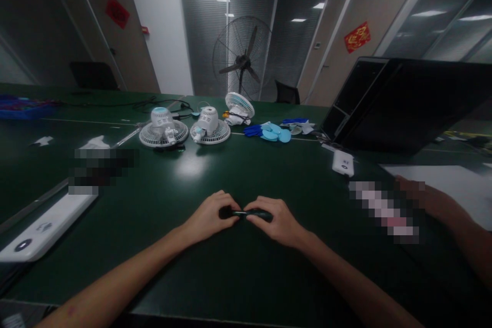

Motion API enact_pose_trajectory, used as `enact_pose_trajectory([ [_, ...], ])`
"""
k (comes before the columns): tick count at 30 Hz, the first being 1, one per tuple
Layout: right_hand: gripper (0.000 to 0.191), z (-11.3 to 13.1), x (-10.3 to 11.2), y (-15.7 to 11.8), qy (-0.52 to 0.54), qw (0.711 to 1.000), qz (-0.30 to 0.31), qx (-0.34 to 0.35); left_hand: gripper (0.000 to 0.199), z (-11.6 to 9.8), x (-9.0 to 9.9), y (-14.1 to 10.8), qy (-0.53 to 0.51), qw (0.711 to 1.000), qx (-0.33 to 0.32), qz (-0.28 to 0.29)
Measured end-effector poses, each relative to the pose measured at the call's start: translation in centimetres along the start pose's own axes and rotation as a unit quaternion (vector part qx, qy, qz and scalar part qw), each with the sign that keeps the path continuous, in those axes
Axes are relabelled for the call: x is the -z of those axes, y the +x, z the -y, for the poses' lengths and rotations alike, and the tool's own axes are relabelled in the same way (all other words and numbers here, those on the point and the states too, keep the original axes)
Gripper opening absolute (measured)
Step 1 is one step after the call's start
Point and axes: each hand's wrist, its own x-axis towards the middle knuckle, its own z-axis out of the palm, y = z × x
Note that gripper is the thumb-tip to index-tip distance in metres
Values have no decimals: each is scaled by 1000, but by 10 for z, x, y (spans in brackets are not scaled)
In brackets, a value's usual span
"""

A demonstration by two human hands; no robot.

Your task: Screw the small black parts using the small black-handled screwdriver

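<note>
My left hand (217, 211) and my right hand (275, 218) rest close together above the green tabletop, near the middle of the view. Between them they grip a slim dark tool with a shiny middle (245, 212), held level from side to side. Its left end is within the left fingers. The thicker dark end is pinched by the right thumb and fingers, which hide part of it. I cannot make out its exact kind.
Beyond my hands stand white fan heads (209, 125) and light-blue fan blades (274, 132). A long white fan post (48, 225) lies left. At right are a small white box (343, 163), a big black monitor (407, 102) and another person's arm (446, 205).
</note>
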Motion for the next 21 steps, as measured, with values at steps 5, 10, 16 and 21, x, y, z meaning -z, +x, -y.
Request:
enact_pose_trajectory([
  [5,22,1,-1,0,9,1000,-1,21,16,0,0,0,0,1000,-6,5],
  [10,19,-9,6,-7,18,999,-24,11,15,0,1,-2,6,1000,-6,2],
  [16,17,-12,9,-9,21,1000,-17,6,15,-2,2,-4,13,1000,-4,12],
  [21,17,-9,8,-8,20,1000,-12,1,15,0,2,-4,15,1000,-8,12],
])
